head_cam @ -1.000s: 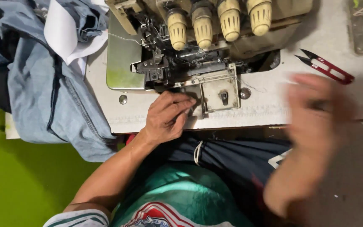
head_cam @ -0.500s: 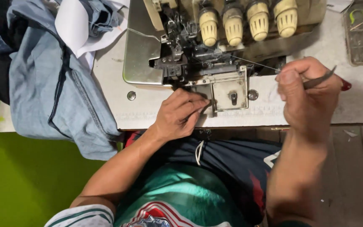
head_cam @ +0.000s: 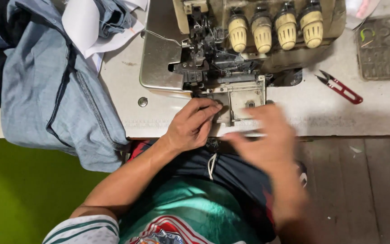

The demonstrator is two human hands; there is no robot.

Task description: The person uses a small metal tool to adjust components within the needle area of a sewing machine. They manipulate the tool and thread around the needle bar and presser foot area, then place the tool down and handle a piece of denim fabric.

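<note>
An overlock sewing machine (head_cam: 231, 54) with several cream tension knobs stands at the back of the white table (head_cam: 375, 113). My left hand (head_cam: 192, 124) rests at the machine's front, its fingertips touching the small metal cover plate (head_cam: 244, 97). My right hand (head_cam: 262, 142) is blurred, fingers spread, hovering over the table's front edge just right of the left hand, holding nothing. Red-handled thread snips (head_cam: 339, 88) lie on the table to the right of the machine, apart from both hands.
A pile of light-blue denim garments (head_cam: 55, 95) with white paper pieces (head_cam: 84, 22) hangs over the table's left side. A dark ribbed tray (head_cam: 379, 47) sits at the back right. Wooden floor lies to the right, green floor to the left.
My right hand held the thread snips half a second ago; they now lie on the table and the hand has swung left toward the machine's front. The left hand has stayed put.
</note>
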